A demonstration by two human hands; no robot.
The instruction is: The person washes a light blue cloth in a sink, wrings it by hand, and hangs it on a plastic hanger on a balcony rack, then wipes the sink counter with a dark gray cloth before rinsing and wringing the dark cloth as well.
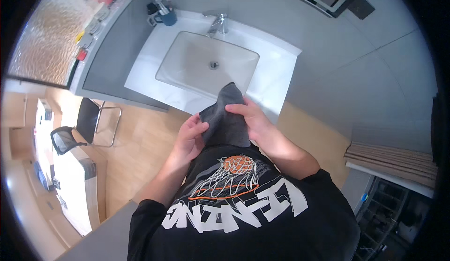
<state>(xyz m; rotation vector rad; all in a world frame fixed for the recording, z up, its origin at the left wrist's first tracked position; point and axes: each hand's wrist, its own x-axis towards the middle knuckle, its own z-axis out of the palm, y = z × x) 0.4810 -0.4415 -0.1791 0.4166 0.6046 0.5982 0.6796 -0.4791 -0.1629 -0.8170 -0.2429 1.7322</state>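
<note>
A dark grey cloth (224, 118) hangs between my two hands, just in front of my body and at the near edge of the sink counter. My left hand (191, 134) pinches its left edge between thumb and fingers. On the other side my right hand (251, 115) grips it, with the thumb lying over the front. One corner of the cloth points up toward the white basin (180, 83), which is set into a white countertop (276, 73). A chrome faucet (218, 25) stands at the basin's far side.
A blue mug (168, 17) with brushes stands at the counter's far left corner. Left of it is a grey partition with a ledge of small items (89, 36). A black chair (86, 120) and a white desk stand at left. Low right is a shelf unit (382, 209).
</note>
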